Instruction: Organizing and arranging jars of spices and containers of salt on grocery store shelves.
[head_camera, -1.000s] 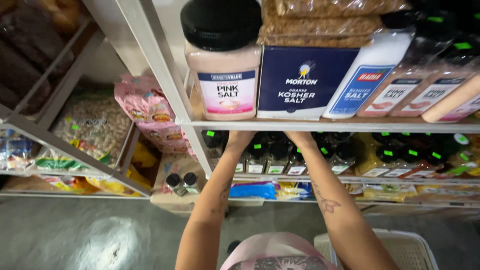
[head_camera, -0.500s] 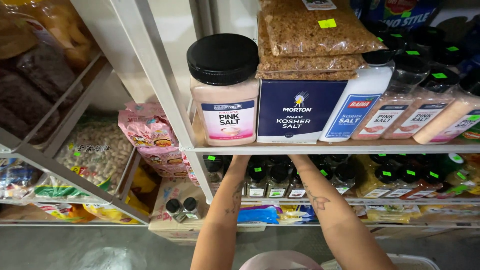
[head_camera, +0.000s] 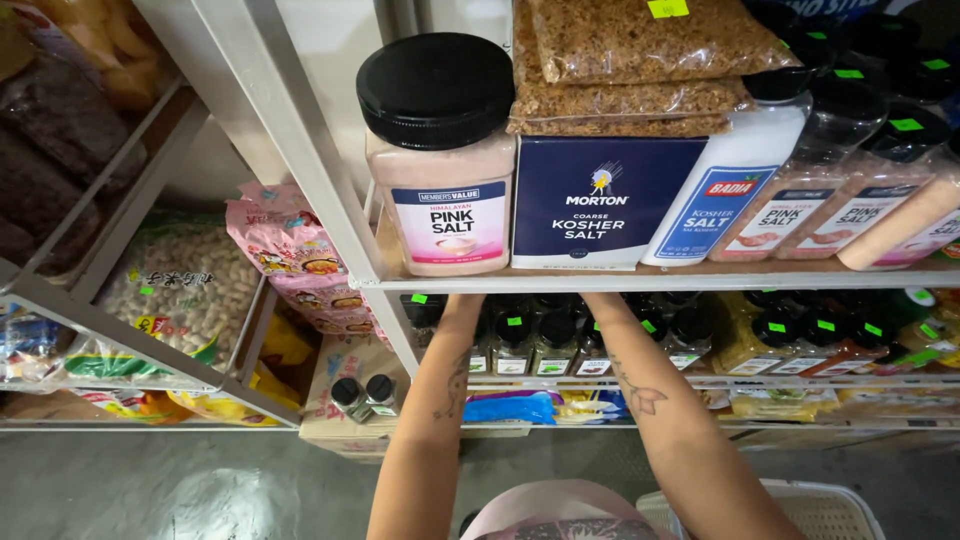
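Head view looks down at 2 bare forearms reaching in under the upper shelf (head_camera: 660, 281), toward a row of small dark-capped spice bottles (head_camera: 530, 345) on the shelf below. Both the left hand and the right hand are hidden behind the shelf edge, so whether they are spread, closed or holding a bottle cannot be told; only the left forearm (head_camera: 440, 400) and the right forearm (head_camera: 650, 400) show. About 4 bottles stand between the arms, with more of the row running right. They look small, stiff and light, probably smooth plastic or glass, so slippery and easy to tip against neighbours; a pinch around the body just under the cap seems the safest hold. On the upper shelf stand 1 large pink salt jar (head_camera: 445, 165) with a black lid, 1 dark blue salt box (head_camera: 595, 200), 1 white salt bottle (head_camera: 730, 190) and at least 3 pink grinders (head_camera: 860, 200). 2 brown grain bags (head_camera: 630, 70) lie stacked on the box.
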